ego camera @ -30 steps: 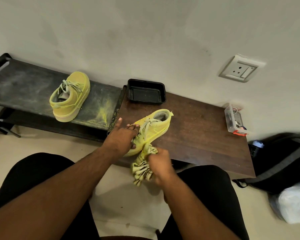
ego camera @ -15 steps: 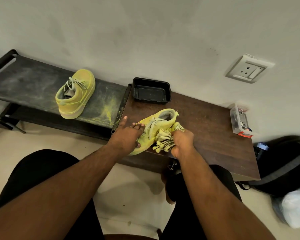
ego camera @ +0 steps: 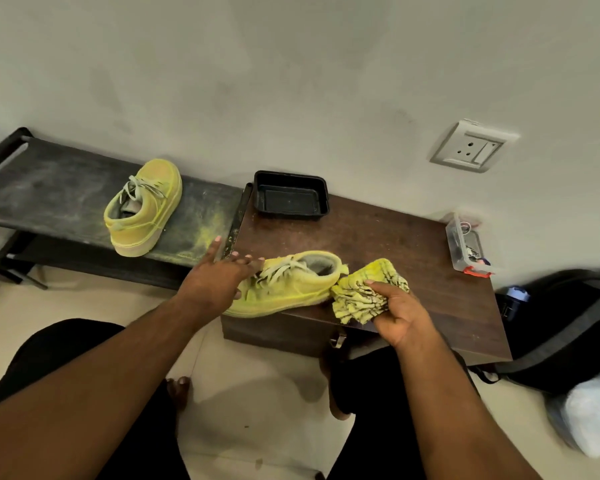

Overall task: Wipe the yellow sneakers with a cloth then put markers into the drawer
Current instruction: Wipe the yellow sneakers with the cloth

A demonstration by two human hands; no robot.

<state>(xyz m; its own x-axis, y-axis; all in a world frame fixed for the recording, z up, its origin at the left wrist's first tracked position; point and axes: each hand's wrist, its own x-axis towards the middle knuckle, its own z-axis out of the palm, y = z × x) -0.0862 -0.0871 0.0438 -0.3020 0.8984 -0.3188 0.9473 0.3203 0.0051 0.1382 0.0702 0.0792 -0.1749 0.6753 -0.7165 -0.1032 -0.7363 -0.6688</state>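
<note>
Now: one yellow sneaker under the left hand, the cloth bunched in the right.

Largest first: the dark bench (ego camera: 49, 188) runs along the wall on the left and carries the far sneaker (ego camera: 142, 207), which lies well apart from both hands beside a smear of yellow dust. Next to it, the brown wooden table (ego camera: 395, 244) holds a black tray (ego camera: 290, 199) at its back edge and a small clear box (ego camera: 465, 245) at its right end. The near sneaker (ego camera: 291, 284) sits at the table's front edge, its toe pointing left. The left hand (ego camera: 215, 282) rests on that toe with fingers spread and straight. Just right of the heel, the right hand (ego camera: 395, 313) grips the yellow-and-black cloth (ego camera: 364, 292), thumb curled over the folds; the cloth touches the sneaker's heel.
</note>
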